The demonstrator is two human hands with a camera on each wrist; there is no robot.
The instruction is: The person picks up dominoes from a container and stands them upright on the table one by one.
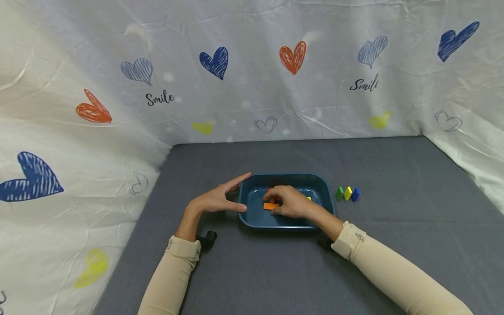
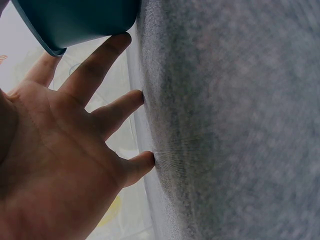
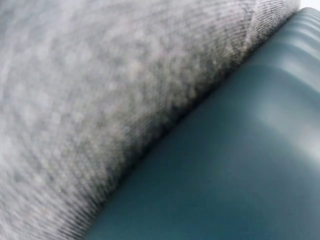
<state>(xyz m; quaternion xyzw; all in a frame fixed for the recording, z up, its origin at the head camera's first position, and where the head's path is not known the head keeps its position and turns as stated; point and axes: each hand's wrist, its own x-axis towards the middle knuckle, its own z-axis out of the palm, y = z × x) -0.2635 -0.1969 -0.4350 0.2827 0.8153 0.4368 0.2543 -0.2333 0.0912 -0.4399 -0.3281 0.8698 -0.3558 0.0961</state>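
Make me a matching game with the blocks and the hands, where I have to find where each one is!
Things:
1. orange block
2. green block
3. left hand
4. blue block

Places:
A. at the right end of the row on the grey cloth
B. inside the blue tray, under the right hand
C. against the tray's left outer wall
D. nearest the tray in the row, beside the yellow block

Pairs: 1-B, 2-D, 3-C, 4-A
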